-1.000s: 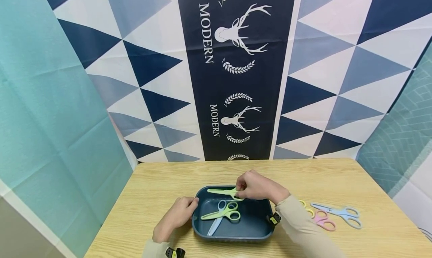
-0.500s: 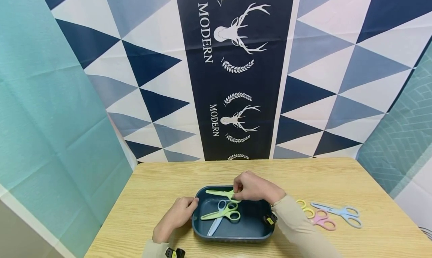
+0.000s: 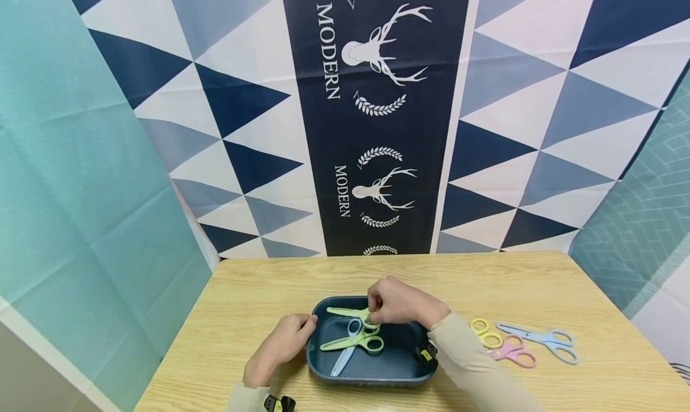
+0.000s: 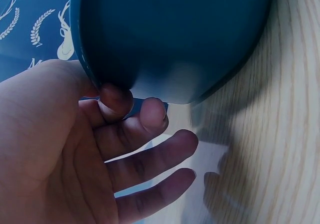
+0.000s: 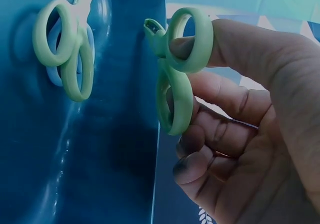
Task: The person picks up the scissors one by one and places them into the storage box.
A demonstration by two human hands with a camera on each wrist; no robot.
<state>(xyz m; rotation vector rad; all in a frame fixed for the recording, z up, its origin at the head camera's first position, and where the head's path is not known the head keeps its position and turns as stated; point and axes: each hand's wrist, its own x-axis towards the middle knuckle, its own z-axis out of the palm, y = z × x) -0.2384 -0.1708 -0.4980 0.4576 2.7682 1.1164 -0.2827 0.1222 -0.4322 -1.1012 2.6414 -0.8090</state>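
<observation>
A dark blue tray [image 3: 372,381] lies on the wooden table. My left hand [image 3: 288,337] holds its left rim, thumb over the edge and index fingertip against the outer wall; in the left wrist view the other fingers [image 4: 170,151] spread loosely. Inside the far side of the tray, my right hand [image 3: 398,302] grips green scissors [image 5: 160,46] by the handle loops, thumb through one loop, blades pointing left. Nearer me in the tray, a second pair of green scissors [image 3: 339,344] lies crossed over light blue scissors [image 3: 343,362].
On the table right of the tray are yellow scissors [image 3: 485,335], pink scissors [image 3: 504,351] and another light blue pair of scissors [image 3: 541,339], lying close together near my right sleeve [image 3: 469,355]. A patterned cloth [image 3: 377,124] hangs behind the table's far edge.
My right hand has shifted a little left and toward me with the green scissors, uncovering more of the yellow scissors on the table. The left hand has stayed at the tray's rim.
</observation>
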